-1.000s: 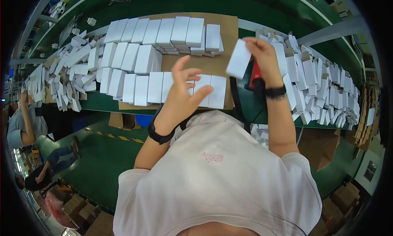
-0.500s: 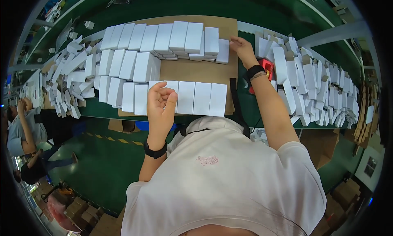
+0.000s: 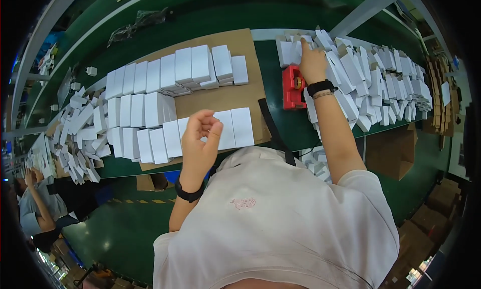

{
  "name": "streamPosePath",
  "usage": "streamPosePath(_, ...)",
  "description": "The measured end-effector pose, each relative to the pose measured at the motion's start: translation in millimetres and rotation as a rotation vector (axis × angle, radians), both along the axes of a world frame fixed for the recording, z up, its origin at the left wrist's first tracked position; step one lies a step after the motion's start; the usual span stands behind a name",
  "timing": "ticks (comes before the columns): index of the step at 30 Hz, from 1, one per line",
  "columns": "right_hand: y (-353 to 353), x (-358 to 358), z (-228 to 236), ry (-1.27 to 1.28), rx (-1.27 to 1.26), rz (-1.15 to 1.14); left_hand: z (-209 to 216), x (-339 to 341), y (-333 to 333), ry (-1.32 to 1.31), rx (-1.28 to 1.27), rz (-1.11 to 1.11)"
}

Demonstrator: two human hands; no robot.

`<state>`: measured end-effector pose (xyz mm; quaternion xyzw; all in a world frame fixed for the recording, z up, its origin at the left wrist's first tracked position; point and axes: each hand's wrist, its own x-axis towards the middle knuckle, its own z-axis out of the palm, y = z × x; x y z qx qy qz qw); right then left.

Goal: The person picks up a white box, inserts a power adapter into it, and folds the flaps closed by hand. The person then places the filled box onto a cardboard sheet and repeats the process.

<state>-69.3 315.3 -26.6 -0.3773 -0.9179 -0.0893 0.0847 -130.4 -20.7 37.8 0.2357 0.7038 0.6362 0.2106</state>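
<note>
I have the left hand (image 3: 199,145) loosely curled, seemingly empty, with white cartons (image 3: 183,66) already set in rows beyond its fingers on a partly bare cardboard sheet (image 3: 208,103). Around the fingers of the right hand (image 3: 313,67), a carton pile (image 3: 375,79) lies unarranged; whether they pinch one, I cannot tell.

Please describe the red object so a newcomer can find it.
Start at the green workbench, between the brown cardboard sheet and the right-hand white boxes. The red object sits there, near the right hand; its colour stands out against the white boxes.
</note>
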Motion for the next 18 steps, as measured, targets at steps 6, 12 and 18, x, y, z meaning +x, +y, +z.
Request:
streamPosePath(6, -14, 20, 51, 0.449, -0.243, 0.147, 8, 11, 7, -0.021, -0.006, -0.059)
streamPosePath(12, -51, 22, 97, 1.153, -1.386, 0.471, 10, 2, 30, 0.298, -0.061, -0.113)
streamPosePath(18, -108, 13, 106, 0.987, -1.856, 0.727, 30, -6, 62, -0.288, 0.145, -0.472)
